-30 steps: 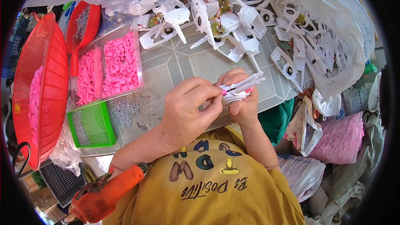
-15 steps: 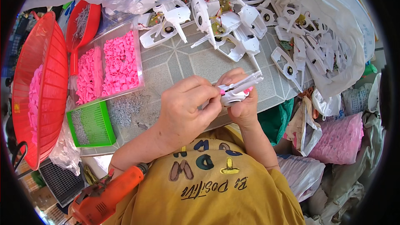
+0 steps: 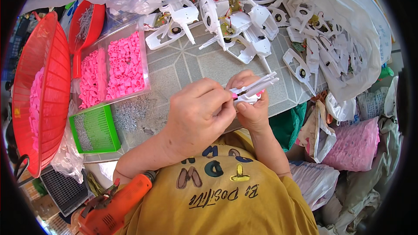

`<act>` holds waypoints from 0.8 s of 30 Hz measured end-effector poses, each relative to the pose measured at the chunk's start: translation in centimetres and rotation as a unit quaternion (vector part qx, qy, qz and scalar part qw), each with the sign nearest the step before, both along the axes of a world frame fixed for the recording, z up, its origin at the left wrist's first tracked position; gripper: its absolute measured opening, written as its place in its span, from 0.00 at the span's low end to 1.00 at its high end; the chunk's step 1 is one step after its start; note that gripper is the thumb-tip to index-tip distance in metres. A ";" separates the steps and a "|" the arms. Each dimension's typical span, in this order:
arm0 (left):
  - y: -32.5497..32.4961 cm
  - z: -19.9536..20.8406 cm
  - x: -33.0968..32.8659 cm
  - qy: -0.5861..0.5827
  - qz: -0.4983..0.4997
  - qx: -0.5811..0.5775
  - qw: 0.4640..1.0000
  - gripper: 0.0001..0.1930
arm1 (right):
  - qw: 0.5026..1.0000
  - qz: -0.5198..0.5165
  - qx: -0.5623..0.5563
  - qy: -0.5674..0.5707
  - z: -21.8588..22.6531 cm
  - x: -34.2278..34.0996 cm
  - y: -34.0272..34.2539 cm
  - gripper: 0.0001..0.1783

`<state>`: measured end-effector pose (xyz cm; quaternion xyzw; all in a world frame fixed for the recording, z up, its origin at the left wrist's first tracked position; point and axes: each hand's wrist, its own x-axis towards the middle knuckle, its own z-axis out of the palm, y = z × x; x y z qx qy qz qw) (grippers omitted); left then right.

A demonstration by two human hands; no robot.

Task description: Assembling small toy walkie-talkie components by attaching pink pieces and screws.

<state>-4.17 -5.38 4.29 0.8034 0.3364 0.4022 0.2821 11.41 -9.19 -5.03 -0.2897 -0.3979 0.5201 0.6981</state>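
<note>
My right hand is closed round a white plastic housing, whose slim arm sticks out past the fingers to the right. A bit of pink shows at the housing's right side, beside my fingers. With thumb and fingertips pinched together, my left hand presses a small pink plastic part against the housing's left end. The fingers hide most of that pink part. Both hands are above the near edge of the grey tiled tabletop.
Left lie a clear tray of pink parts, a green basket and loose screws, a red scoop and a red basket. White housings pile up behind; a white bag holds more. An orange power drill is near my left arm.
My left hand has shifted slightly right and turned a little as it presses the pink part. The housing has tilted slightly in my right hand. The drill has shifted a little.
</note>
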 end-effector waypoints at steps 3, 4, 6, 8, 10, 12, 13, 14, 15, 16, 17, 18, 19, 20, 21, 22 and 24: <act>0.1 0.0 0.0 -0.001 0.000 -0.001 1.000 0.06 | 1.000 -0.001 0.001 0.004 0.0 -0.1 0.1 0.23; 0.1 0.0 0.0 0.000 -0.001 0.000 1.000 0.06 | 1.000 0.003 0.007 0.020 -0.1 -0.1 0.1 0.21; 0.1 0.1 0.1 0.004 -0.003 0.006 1.000 0.06 | 0.999 0.006 0.012 0.036 -0.1 -0.1 0.0 0.19; 0.1 0.3 0.0 0.008 -0.005 0.011 1.000 0.06 | 0.999 0.004 0.011 0.043 -0.1 -0.2 0.0 0.19; 0.1 0.3 0.0 0.012 -0.012 0.010 1.000 0.06 | 0.998 0.014 0.023 0.054 -0.1 -0.1 0.2 0.18; 0.1 0.3 0.1 0.011 -0.012 0.014 1.000 0.06 | 0.997 0.024 0.035 0.065 0.1 -0.1 0.2 0.18; 0.0 0.3 0.1 0.010 -0.010 0.018 1.000 0.06 | 0.998 0.016 0.010 0.066 0.4 -0.2 0.1 0.17; 0.0 0.3 0.1 0.010 -0.011 0.018 1.000 0.06 | 0.998 0.008 -0.016 0.067 0.6 -0.3 0.0 0.17; -0.1 0.2 0.2 0.009 -0.004 0.022 1.000 0.06 | 0.998 0.008 -0.015 0.067 0.6 -0.4 0.0 0.17; -0.2 0.1 0.2 0.009 0.003 0.027 1.000 0.06 | 0.997 0.008 -0.018 0.068 0.6 -0.4 0.1 0.17; -0.2 0.1 0.3 0.009 0.004 0.027 1.000 0.06 | 0.997 0.009 -0.020 0.070 0.6 -0.5 0.1 0.17; -0.3 0.0 0.3 0.011 0.008 0.031 0.999 0.06 | 0.997 0.009 -0.020 0.070 0.6 -0.5 0.1 0.17; -0.3 -0.1 0.3 0.012 0.011 0.035 0.999 0.07 | 0.997 0.012 -0.015 0.074 0.4 -0.5 0.1 0.17; -0.3 -0.1 0.3 0.012 0.011 0.035 0.999 0.07 | 0.997 0.014 -0.009 0.077 0.4 -0.4 0.2 0.17; -0.3 0.0 0.3 0.015 0.010 0.041 0.999 0.07 | 0.997 0.014 -0.010 0.077 0.3 -0.5 0.2 0.17; -0.4 0.1 0.3 0.019 0.009 0.049 0.999 0.07 | 0.997 0.014 -0.004 0.079 0.3 -0.5 0.2 0.18; -0.4 0.3 0.4 0.018 0.006 0.057 0.998 0.07 | 0.997 0.013 0.002 0.080 0.4 -0.5 0.1 0.18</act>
